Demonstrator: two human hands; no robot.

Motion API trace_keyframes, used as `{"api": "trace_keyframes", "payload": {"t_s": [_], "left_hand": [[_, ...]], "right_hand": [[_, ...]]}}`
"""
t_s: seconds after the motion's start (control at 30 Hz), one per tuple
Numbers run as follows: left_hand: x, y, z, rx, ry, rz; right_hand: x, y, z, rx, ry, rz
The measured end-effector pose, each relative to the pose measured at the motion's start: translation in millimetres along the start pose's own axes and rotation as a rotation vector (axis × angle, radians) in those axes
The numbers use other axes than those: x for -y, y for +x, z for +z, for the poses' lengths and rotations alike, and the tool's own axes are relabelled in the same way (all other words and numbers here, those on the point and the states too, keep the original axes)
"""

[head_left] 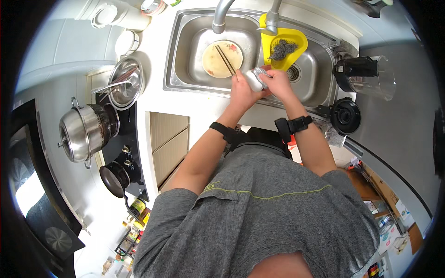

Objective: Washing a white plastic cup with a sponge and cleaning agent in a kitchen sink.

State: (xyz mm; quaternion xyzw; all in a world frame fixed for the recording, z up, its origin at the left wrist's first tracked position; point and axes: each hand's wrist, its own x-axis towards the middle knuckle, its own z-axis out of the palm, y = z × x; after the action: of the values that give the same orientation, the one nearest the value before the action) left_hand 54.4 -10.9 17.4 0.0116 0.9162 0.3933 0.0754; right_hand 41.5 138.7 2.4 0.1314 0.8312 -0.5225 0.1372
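Over the front rim of the sink, my left hand (pixel 242 91) grips a small white bowl or cup (pixel 252 80); its exact shape is partly hidden by my fingers. My right hand (pixel 280 83) presses a grey-and-white striped cloth (pixel 260 73) against it. In the left basin lies a cream plate (pixel 218 64) with red flower prints. A pair of dark chopsticks (pixel 224 58) slants across the plate, their lower ends close to my left fingertips. Whether those ends touch my hand, I cannot tell.
A yellow corner strainer (pixel 293 57) holding a steel-wool scourer (pixel 283 49) hangs between the basins, beneath the faucet (pixel 219 21). Metal bowls (pixel 138 92) stand at left, by a steel pot (pixel 81 132) and a frying pan (pixel 112 180). A blender jug (pixel 373 77) is on the right.
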Motion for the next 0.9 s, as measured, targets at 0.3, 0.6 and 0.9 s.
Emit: {"api": "trace_keyframes", "payload": {"t_s": [0.3,0.6,0.9], "left_hand": [[0.9,11.2,1.4,0.048,0.098,0.264],[13.9,21.1,-9.3,0.195,0.113,0.308],[16.3,23.8,-12.3,0.319,0.155,0.310]], "right_hand": [[8.3,5.2,0.1,-0.084,-0.302,-0.176],[-2.0,-15.8,-11.6,0.035,-0.148,-0.095],[-0.3,2.5,1.7,-0.096,-0.260,-0.273]]}}
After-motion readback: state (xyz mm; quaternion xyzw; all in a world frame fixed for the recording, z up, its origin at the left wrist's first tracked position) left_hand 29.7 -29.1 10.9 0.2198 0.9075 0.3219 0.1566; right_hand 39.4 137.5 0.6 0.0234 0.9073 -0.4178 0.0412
